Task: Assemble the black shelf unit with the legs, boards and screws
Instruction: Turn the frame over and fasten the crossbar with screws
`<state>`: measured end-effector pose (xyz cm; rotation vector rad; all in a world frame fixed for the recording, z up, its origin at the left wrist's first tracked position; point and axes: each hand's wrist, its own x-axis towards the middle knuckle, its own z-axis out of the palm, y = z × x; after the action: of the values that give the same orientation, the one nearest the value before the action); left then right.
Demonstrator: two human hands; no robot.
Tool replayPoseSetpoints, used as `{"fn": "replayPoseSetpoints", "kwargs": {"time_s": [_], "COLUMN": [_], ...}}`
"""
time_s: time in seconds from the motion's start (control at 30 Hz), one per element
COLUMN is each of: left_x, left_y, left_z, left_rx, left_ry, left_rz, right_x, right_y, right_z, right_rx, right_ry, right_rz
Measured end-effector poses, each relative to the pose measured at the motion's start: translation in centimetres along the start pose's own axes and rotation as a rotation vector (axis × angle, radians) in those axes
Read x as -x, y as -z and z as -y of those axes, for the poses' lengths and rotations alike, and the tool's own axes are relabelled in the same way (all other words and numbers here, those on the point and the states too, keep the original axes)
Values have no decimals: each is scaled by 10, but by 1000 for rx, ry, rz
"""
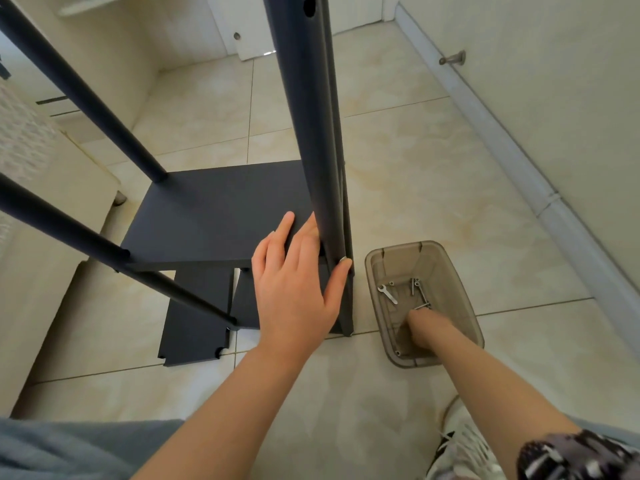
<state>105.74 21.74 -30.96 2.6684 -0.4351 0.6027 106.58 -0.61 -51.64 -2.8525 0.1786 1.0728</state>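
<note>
readable text: none | labels, brands, numbers, signs: none legible | black-and-white patterned fabric sleeve [575, 455] at the lower right edge: pale marks on it, too blurred to read as letters

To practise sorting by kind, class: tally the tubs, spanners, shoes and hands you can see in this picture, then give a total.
Tub: 1
Spanner: 1
Shoe: 1
Hands: 2, left hand gripping the black leg, right hand inside the tub
Total: 5
</note>
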Motion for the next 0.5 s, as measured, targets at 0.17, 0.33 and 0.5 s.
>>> {"fn": "replayPoseSetpoints", "kwargs": {"time_s": [0.17, 0.33, 0.5], "left_x": [1, 1, 1], "left_y": [0, 1, 1], "left_z": [-3, -4, -5], "left_rx": [-4, -22, 2], "left_ry": [4, 12, 34], "left_rz": [27, 40, 38], "right_x": [0, 5, 5], "right_y": [-2, 1, 11], "right_z": [-5, -7, -4], "right_rx": [-183, -364, -582], "right_ry": [5, 30, -9], "right_rz": [-18, -47, -150]}}
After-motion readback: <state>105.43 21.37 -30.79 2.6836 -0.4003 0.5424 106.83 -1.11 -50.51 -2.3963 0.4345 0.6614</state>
